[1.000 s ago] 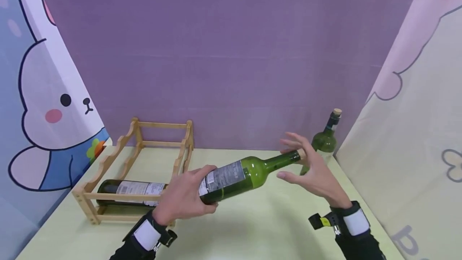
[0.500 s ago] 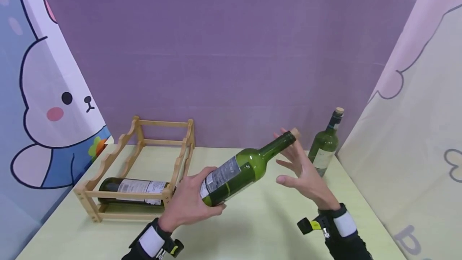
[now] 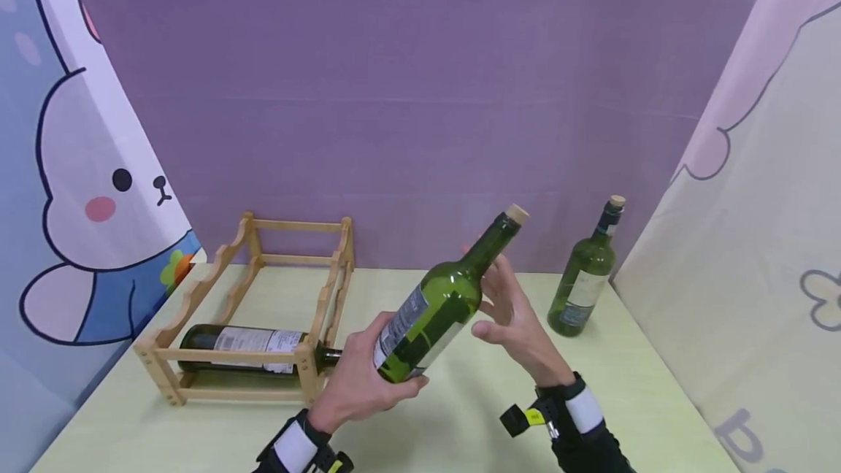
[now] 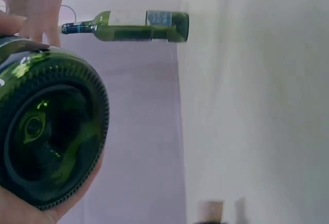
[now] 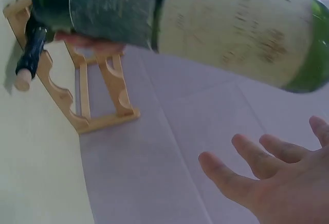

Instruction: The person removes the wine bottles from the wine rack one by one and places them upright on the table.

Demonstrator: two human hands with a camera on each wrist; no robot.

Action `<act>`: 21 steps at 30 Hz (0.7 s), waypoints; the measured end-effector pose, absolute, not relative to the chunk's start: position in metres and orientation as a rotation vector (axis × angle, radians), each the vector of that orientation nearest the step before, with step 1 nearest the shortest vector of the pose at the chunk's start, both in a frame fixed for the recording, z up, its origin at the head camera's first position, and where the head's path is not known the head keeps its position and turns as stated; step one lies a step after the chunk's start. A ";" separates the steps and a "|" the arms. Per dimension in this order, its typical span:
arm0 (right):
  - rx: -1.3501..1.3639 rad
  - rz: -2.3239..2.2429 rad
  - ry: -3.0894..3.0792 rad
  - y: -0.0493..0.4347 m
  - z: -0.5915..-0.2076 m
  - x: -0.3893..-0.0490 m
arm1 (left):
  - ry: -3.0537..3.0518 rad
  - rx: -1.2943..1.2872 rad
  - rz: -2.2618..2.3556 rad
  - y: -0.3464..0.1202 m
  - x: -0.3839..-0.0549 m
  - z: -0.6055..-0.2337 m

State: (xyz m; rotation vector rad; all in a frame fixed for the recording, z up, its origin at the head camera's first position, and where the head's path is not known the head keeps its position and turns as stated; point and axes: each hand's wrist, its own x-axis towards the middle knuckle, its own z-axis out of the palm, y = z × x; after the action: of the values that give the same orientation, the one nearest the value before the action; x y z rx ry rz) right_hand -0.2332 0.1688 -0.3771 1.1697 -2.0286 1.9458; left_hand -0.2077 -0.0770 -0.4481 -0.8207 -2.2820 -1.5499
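Note:
My left hand (image 3: pixel 358 378) grips a corked green wine bottle (image 3: pixel 453 287) around its lower body. The bottle tilts with its neck up and to the right, above the table. Its round base (image 4: pixel 54 136) faces the left wrist camera. Beside the bottle's shoulder is my right hand (image 3: pixel 515 323), thumb and fingers spread, some fingertips hidden behind the glass in the head view. In the right wrist view these fingers (image 5: pixel 226 178) are apart from the labelled side of the bottle (image 5: pixel 236 34).
A wooden wine rack (image 3: pixel 230 355) stands at the left. One dark bottle (image 3: pixel 259 341) lies in its front row, neck pointing right. Another corked green bottle (image 3: pixel 588 276) stands upright at the back right, near the purple backdrop (image 3: pixel 420 108).
The held bottle has swung from nearly level to steeply tilted, neck rising. My right hand has moved left from the cork end towards the shoulder. My left hand has shifted slightly right.

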 end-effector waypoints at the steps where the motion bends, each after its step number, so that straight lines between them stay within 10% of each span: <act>1: 1.178 1.942 -2.029 0.166 -0.378 -0.233 | -2.266 -0.813 -1.572 -0.074 -0.204 -0.445; 21: 1.292 2.298 -1.731 0.126 -0.378 -0.233 | -2.156 -0.826 -1.866 -0.049 -0.199 -0.469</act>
State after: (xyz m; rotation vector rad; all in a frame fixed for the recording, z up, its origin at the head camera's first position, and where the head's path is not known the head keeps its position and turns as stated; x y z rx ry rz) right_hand -0.2331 0.1264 -0.3784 1.2920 -1.7310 2.2984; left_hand -0.1990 -0.0491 -0.4694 -0.8261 -2.1556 -1.8660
